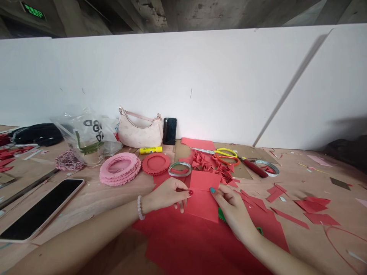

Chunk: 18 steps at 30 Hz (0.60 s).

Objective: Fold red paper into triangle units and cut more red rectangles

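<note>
Red paper lies spread over the near middle of the table, closest of all. Just above it, a small red sheet with a crease running across it is held between two hands. The left hand, with a beaded bracelet at its wrist, pinches the left edge of the sheet between thumb and finger, close to the crease. The right hand pinches the right side, its thumb flat on the upper face near the same crease; its other fingers curl behind. Partly hidden beneath the right hand is a green object with a toothed edge.

Directly beyond the sheet sits a heap of folded red pieces, with yellow-handled scissors at its far side. Left of the heap stand a tape roll, a red scalloped disc and a stack of pink scalloped rings. A yellow glue stick lies behind the disc, in front of a pale handbag. On the far right are a red-handled tool and another tape roll. A phone lies near left.
</note>
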{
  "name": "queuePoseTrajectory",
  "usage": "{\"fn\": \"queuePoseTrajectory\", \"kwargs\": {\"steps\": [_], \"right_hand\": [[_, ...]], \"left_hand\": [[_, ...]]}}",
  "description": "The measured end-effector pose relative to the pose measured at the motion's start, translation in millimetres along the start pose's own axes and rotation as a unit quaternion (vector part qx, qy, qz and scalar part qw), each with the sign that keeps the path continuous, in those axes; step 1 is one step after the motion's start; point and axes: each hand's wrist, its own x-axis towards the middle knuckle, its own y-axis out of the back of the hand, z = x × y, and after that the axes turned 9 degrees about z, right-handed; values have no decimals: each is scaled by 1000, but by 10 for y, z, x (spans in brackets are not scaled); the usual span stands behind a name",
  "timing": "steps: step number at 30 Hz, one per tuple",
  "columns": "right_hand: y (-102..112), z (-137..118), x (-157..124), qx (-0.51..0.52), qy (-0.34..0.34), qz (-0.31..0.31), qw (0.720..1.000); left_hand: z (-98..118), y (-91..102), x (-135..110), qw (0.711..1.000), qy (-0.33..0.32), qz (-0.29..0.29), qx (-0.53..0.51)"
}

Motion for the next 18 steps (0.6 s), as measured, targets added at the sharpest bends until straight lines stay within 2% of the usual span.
{"fn": "queuePoseTrajectory", "kwargs": {"steps": [4, 7, 10, 13, 15, 18], "right_hand": [[18, 16, 17, -10, 0, 30, 999], [54, 35, 56, 22, -13, 59, 998], [82, 64, 88, 60, -25, 52, 997], [91, 111, 97, 72, -27, 51, 996], [88, 136, 94, 79, -26, 51, 995], [82, 137, 85, 77, -23, 51, 995]], "left_hand": [[6, 52, 9, 999, -4, 10, 34], [-54, 155, 41, 993, 3, 32, 116], [-159, 264, 93, 970, 38, 83, 225], [-236, 334, 144, 956, 61, 117, 262], [-228, 355, 152, 947, 67, 134, 283], [-108, 344, 99, 922, 63, 186, 334]]}}
